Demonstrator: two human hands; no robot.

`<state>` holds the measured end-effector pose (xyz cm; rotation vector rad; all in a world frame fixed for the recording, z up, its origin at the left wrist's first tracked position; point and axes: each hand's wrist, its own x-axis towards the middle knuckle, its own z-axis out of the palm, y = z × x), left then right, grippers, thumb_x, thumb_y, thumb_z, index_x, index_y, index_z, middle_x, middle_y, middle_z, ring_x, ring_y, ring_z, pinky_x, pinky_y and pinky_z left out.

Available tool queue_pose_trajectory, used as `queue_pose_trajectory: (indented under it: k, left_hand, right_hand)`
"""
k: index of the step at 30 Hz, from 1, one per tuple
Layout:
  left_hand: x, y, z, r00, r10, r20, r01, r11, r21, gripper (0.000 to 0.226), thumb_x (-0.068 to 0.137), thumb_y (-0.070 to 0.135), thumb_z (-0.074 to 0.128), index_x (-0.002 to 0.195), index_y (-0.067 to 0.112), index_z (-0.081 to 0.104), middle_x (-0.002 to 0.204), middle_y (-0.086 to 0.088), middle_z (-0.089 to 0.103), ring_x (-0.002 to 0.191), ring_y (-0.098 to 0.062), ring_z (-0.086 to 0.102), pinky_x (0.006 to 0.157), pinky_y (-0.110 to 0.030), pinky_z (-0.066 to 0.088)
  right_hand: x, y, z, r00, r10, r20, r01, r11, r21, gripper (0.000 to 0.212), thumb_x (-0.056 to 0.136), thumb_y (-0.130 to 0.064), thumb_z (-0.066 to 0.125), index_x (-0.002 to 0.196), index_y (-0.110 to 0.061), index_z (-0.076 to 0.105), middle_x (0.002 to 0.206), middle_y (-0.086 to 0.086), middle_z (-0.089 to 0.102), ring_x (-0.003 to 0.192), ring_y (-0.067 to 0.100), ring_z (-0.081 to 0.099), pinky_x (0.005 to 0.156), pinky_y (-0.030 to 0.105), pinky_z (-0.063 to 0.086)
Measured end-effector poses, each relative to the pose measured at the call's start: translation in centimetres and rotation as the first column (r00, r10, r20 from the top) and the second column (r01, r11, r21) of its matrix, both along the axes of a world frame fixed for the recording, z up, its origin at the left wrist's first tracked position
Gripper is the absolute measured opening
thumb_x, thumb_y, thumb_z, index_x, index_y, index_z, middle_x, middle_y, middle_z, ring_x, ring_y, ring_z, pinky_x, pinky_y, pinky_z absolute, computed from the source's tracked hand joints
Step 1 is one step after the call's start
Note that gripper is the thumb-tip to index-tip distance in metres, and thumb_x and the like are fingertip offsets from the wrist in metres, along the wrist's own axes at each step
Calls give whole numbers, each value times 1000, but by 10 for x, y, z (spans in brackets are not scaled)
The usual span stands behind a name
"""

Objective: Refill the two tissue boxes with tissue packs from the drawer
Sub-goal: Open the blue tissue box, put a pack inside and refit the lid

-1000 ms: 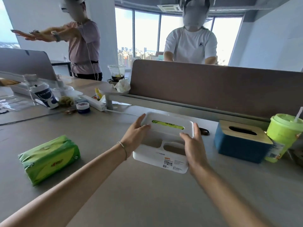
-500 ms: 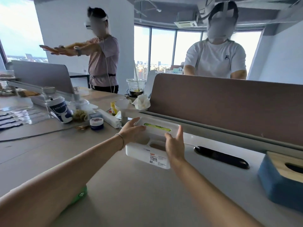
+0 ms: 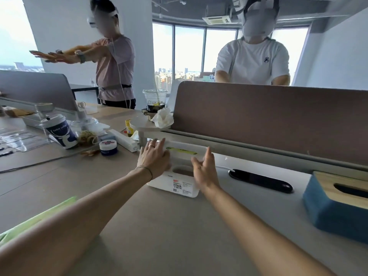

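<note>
Grey desk (image 3: 179,226) carries the white tissue box (image 3: 175,182) lengthwise along the partition, green showing through its slot. Left hand (image 3: 154,159) rests flat on its left end; right hand (image 3: 205,171) hovers open beside it. Sticker print is unreadable. Blue tissue box (image 3: 328,206) sits rightward.

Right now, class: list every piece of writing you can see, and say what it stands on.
Label on white tissue box: red mark, barcode, print too small to read.
Dark blue cup: pale lettering, too blurred.
Round tin: lid label, unreadable.
White T-shirt: small dark emblem, no words.
</note>
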<state>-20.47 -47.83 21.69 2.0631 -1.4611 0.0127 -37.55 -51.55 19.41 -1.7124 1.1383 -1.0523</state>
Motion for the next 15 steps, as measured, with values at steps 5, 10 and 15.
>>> queue_pose_trajectory:
  k: [5, 10, 15]
  left_hand:
    - [-79, 31, -1, 971, -240, -14, 230, 944, -237, 53, 100, 33, 43, 151, 22, 37, 157, -6, 36, 145, -26, 30, 117, -43, 28]
    - [-181, 61, -1, 910, -380, -167, 308, 888, -342, 44, 102, 22, 44, 146, 21, 45, 150, 2, 43, 139, -16, 38, 106, -22, 28]
    - [-268, 77, -13, 812, -478, -334, 369, 865, -340, 42, 104, 25, 43, 146, 27, 44, 147, 6, 47, 132, -11, 43, 98, -21, 30]
  right_hand:
    - [-66, 51, 8, 1000, 23, 21, -20, 992, -126, 66, 104, -34, 49, 161, -24, 16, 167, -7, 20, 153, 11, 20, 123, 33, 19]
    - [-141, 101, 9, 997, -66, 43, 73, 980, -183, 61, 102, -25, 49, 158, -26, 25, 162, -12, 29, 147, 1, 25, 121, 26, 22]
    - [-228, 123, 8, 981, -187, -58, 169, 959, -227, 61, 99, -23, 50, 156, -32, 29, 161, -15, 31, 146, 1, 27, 116, 21, 22]
